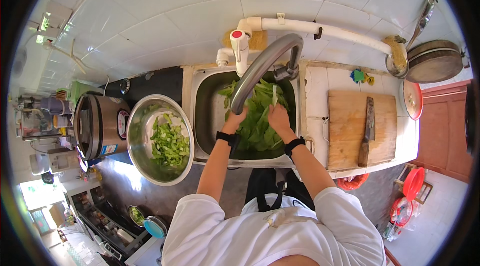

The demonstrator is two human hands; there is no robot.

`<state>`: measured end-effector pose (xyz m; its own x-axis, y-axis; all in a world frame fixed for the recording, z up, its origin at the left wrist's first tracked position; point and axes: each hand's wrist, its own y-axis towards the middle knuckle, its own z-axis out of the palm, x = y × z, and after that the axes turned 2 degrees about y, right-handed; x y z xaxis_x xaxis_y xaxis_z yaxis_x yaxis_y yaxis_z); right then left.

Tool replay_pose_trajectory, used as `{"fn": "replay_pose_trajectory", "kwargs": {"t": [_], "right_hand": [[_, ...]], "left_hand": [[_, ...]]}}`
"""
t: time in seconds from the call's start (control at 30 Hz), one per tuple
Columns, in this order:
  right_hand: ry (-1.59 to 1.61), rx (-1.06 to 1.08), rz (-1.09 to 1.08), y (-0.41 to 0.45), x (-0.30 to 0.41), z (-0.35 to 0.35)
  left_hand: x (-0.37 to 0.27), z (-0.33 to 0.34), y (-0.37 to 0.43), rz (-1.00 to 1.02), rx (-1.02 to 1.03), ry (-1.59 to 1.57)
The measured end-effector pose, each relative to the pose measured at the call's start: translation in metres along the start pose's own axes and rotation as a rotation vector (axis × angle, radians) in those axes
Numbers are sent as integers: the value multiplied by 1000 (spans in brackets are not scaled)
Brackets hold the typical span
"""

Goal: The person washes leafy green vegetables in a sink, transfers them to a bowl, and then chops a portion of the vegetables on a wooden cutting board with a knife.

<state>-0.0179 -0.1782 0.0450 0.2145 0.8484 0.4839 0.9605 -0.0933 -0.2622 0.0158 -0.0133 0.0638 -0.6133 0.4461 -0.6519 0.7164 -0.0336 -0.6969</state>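
Observation:
Both my hands are over a steel sink [210, 116] that holds a heap of leafy greens [255, 127]. My left hand [235, 119] is at the left side of the heap, partly behind the arched metal faucet [258, 63]; its fingertips are hidden, so its hold cannot be told. My right hand [279, 118] grips a pale stalk [275, 95] of the greens. Left of the sink, a steel basin [137, 149] contains cut greens [170, 142].
A rice cooker [108, 127] stands beyond the basin. On the tiled counter at right lie a wooden cutting board [347, 127] and a cleaver [370, 119] on it. A white pipe [322, 28] with a red-marked valve [240, 50] runs above the sink.

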Motion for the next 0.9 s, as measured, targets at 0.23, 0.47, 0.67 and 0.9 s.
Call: {"fn": "replay_pose_trajectory", "kwargs": {"t": [0.23,0.47,0.67,0.9], "right_hand": [[421,141,179,-7,29,-27],[193,-96,28,-19,22,-16],[655,-27,155,-19,32,-25],[814,198,41,-20,11,-17]], "left_hand": [[-6,27,-10,-22,131,-20],[-3,28,-15,-96,21,-121],[17,22,-15,-23,119,-162],[-7,25,-40,-139,118,-531]]}}
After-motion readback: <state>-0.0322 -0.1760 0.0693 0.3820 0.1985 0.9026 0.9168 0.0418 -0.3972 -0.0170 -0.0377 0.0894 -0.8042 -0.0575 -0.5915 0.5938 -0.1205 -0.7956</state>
